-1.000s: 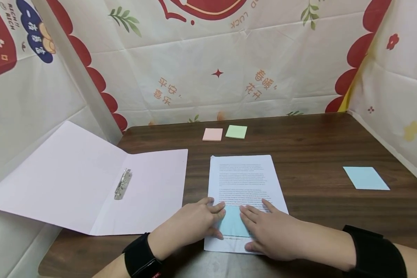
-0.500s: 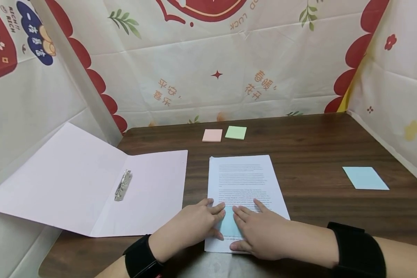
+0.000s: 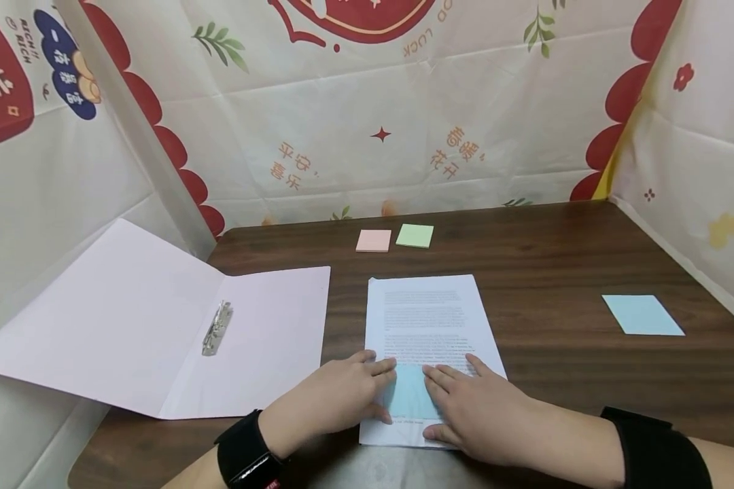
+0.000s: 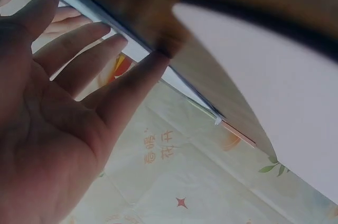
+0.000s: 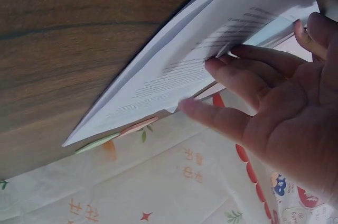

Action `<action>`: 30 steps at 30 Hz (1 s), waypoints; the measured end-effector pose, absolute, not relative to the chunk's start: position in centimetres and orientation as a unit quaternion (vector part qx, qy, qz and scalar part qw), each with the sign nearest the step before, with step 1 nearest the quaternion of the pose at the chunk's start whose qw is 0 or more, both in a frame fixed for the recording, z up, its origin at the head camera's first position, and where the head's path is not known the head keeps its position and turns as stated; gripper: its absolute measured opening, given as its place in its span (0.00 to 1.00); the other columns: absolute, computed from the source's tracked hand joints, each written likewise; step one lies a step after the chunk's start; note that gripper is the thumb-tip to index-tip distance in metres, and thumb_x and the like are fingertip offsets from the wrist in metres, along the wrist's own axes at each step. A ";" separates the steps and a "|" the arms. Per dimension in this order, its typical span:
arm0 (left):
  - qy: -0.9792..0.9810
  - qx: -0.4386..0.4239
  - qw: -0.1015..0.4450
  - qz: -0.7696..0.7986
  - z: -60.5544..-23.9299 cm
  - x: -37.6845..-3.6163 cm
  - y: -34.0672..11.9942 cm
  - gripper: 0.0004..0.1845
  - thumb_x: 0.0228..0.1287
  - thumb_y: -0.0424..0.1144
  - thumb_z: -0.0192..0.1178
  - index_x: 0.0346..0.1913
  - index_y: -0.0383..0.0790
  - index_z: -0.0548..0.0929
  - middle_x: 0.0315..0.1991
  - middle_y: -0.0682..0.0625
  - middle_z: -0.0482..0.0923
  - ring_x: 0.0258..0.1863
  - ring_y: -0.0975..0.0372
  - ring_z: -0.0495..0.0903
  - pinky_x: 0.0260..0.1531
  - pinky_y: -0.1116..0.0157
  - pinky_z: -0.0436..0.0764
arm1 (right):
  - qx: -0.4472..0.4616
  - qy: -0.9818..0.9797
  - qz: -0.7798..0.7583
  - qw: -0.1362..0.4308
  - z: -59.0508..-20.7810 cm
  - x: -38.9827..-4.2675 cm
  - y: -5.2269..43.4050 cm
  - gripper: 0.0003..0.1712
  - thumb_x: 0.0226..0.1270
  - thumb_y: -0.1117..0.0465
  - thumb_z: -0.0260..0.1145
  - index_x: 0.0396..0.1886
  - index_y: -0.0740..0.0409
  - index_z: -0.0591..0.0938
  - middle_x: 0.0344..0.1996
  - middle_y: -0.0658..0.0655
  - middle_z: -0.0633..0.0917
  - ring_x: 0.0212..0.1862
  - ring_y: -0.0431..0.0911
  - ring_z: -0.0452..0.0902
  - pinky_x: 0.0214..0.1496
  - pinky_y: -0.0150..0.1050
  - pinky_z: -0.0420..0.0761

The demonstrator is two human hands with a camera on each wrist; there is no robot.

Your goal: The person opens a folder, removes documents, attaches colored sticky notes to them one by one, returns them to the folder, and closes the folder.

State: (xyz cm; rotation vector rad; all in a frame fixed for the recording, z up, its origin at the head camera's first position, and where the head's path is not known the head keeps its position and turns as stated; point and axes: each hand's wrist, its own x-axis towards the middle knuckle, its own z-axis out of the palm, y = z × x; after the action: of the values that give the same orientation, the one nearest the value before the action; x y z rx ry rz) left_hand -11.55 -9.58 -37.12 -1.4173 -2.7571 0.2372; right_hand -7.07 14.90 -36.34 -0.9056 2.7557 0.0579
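Note:
A light-blue sticky note (image 3: 411,392) lies across the lower part of a stack of printed paper sheets (image 3: 425,319) in the head view. From the left, my left hand (image 3: 336,394) rests with extended fingers at the note's left side and the stack's left edge. My right hand (image 3: 480,407) lies with spread, straight fingers over the note's right side and the print beside it. The right wrist view shows those fingers (image 5: 227,76) touching the top sheet. In the left wrist view the fingers (image 4: 132,89) reach to the stack's edge.
An open lilac folder (image 3: 275,339) with a metal clip (image 3: 217,329) lies to the left. Pink (image 3: 374,240) and green sticky notes (image 3: 414,236) sit at the back of the wooden table (image 3: 544,251). Another blue sticky note (image 3: 643,314) is at the right.
My right hand slid left over the blue note, then back right to about where it was, uncovering more of the note. My left hand has stayed in place.

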 end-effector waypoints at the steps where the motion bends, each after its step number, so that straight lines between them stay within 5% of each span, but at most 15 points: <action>1: -0.886 -0.458 0.015 0.075 -37.1 -11.7 -9.6 0.33 0.68 0.65 0.64 0.66 0.48 0.85 0.70 0.54 0.82 0.66 0.53 0.85 0.53 0.62 0.90 | -0.306 0.944 0.013 0.123 -36.4 -7.2 14.9 0.45 0.76 0.29 0.59 0.76 0.59 0.76 0.78 0.56 0.75 0.79 0.53 0.72 0.77 0.70 0.68; 9: -0.893 -0.445 -0.004 0.068 -36.7 -12.1 -9.3 0.28 0.72 0.66 0.61 0.58 0.49 0.90 0.72 0.51 0.80 0.69 0.56 0.82 0.50 0.61 0.91 | -0.345 0.938 -0.010 0.017 -36.6 -7.5 15.4 0.30 0.76 0.40 0.66 0.67 0.54 0.83 0.76 0.56 0.78 0.68 0.50 0.83 0.63 0.58 0.85; 16: -0.911 -0.408 -0.028 0.043 -34.2 -14.0 -8.5 0.27 0.76 0.66 0.58 0.64 0.52 0.87 0.76 0.50 0.76 0.72 0.55 0.79 0.52 0.54 0.90 | -0.332 0.941 -0.050 -0.046 -35.0 -8.3 16.3 0.24 0.76 0.45 0.68 0.62 0.53 0.87 0.67 0.57 0.85 0.64 0.53 0.85 0.62 0.58 0.85; 21: -0.932 -0.362 -0.010 -0.022 -31.3 -18.5 -7.9 0.23 0.78 0.59 0.61 0.61 0.48 0.88 0.68 0.50 0.83 0.67 0.54 0.83 0.59 0.52 0.87 | -0.322 0.938 -0.087 -0.093 -34.1 -9.3 16.9 0.21 0.73 0.50 0.72 0.59 0.56 0.88 0.59 0.56 0.90 0.59 0.53 0.89 0.59 0.56 0.87; 26: -0.947 -0.316 -0.017 -0.059 -29.6 -24.2 -6.9 0.17 0.79 0.53 0.62 0.56 0.46 0.90 0.54 0.52 0.90 0.53 0.59 0.88 0.55 0.55 0.87 | -0.297 0.940 -0.124 -0.115 -33.2 -10.6 17.4 0.18 0.71 0.54 0.74 0.56 0.55 0.89 0.54 0.54 0.91 0.57 0.53 0.90 0.57 0.54 0.89; 30: -0.963 -0.262 -0.037 -0.055 -29.7 -29.3 -5.8 0.19 0.79 0.51 0.61 0.60 0.43 0.87 0.56 0.49 0.89 0.54 0.56 0.88 0.57 0.52 0.86 | -0.280 0.943 -0.141 -0.112 -32.9 -11.4 17.7 0.16 0.71 0.55 0.74 0.55 0.54 0.89 0.53 0.53 0.91 0.57 0.52 0.89 0.57 0.54 0.89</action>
State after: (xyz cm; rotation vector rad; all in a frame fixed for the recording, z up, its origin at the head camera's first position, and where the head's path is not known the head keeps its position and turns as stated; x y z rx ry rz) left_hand -29.27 -5.79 -29.70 -0.8428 -3.0973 -0.1759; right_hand -11.39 17.67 -32.89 -0.9479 3.1950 -0.4792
